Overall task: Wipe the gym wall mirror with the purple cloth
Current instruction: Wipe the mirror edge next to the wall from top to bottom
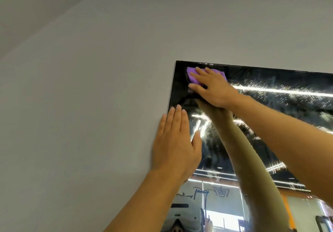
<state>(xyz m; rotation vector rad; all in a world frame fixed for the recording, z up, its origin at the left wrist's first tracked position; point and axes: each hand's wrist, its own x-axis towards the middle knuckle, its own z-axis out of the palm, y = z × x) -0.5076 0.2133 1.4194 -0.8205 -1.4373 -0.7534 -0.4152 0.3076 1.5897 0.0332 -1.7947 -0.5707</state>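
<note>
head | glossy rectangular mirror (pixel 270 105), droplet-speckled | right hand (pixel 212 87) fingers flat, pressing crumpled purple cloth (pixel 193 76) | left hand (pixel 175 145) fingers straight, on mirror edge

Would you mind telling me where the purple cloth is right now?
In the head view, the purple cloth is pressed under the right hand against the mirror's top-left corner, above the left hand.
</note>
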